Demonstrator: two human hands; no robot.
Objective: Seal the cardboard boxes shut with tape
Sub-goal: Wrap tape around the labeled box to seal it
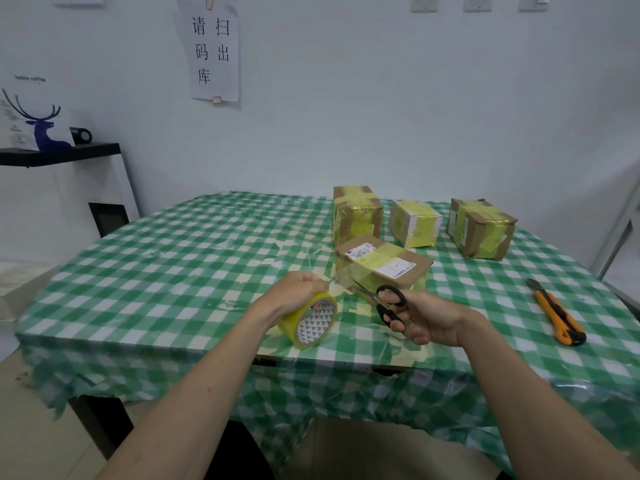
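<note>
— Why is my left hand (298,292) gripping the tape roll (313,322)?
— Keeps the strip taut to the cardboard box (384,268) just beyond both hands, so my right hand (424,318), holding scissors (388,301), can cut it.
</note>
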